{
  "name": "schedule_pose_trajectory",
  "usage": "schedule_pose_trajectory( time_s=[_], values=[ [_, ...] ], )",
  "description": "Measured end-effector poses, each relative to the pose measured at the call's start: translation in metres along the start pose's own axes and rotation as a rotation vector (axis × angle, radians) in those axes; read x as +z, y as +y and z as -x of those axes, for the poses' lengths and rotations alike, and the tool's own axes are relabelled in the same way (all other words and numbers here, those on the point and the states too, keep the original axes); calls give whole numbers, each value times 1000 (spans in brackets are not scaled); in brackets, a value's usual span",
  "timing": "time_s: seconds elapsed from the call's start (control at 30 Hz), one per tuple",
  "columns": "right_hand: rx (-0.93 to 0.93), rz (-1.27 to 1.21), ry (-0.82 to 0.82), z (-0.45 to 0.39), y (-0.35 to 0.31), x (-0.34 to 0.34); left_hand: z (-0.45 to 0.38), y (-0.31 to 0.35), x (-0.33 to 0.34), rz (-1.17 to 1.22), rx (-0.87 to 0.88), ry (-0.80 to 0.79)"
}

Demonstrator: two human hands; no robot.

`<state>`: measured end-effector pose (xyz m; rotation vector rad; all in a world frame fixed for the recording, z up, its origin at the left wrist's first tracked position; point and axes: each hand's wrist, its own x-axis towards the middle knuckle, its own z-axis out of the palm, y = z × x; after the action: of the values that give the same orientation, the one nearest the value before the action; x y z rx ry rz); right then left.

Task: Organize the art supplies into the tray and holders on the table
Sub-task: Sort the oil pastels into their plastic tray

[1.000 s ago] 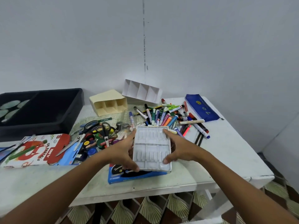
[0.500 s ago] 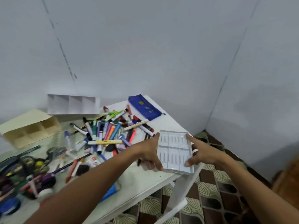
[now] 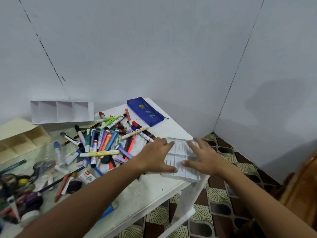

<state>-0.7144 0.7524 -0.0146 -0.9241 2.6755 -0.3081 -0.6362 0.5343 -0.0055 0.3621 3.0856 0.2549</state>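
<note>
White plastic tray under two spread hands at the tabletop's right corner.

Left hand point(image 3: 157, 156) and right hand point(image 3: 203, 157) lie flat with fingers straight and fanned on the ribbed tray point(image 3: 181, 160), gripping nothing; motion blur hides whether the palms press it. The tray sits right of frame centre, its near edge at the rim of the white tabletop point(image 3: 147, 194). Just left of the hands spreads a heap of markers point(image 3: 103, 143). A blue pencil pouch point(image 3: 145, 111) lies above them near the wall. At upper left a white divided holder point(image 3: 62, 111) lies on its side, with a cream holder point(image 3: 22, 138) beside it. Patterned floor tiles point(image 3: 223, 194) fill the lower right.
</note>
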Motion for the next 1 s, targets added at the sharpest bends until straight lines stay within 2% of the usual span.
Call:
schedule_pose_trajectory(
  time_s=[0.07, 0.17, 0.5, 0.67, 0.83, 1.0],
  values=[
    [-50, 86, 23, 1, -6, 19, 4, 0, 14, -143, 109, -48],
    [-39, 116, 47, -3, -7, 37, 5, -5, 37, -259, 100, -134],
    [-16, 189, 34, -20, -7, 31, -3, -12, 33, -314, 42, -127],
    [-49, 211, 51, -23, -22, 19, 19, -11, 17, -211, 13, -32],
    [-234, 77, 111, -37, -80, 12, 76, -33, -14, -187, -67, 97],
    [-609, 16, 210, -53, -173, 25, 182, -80, -35, -40, -298, 228]
  ],
)
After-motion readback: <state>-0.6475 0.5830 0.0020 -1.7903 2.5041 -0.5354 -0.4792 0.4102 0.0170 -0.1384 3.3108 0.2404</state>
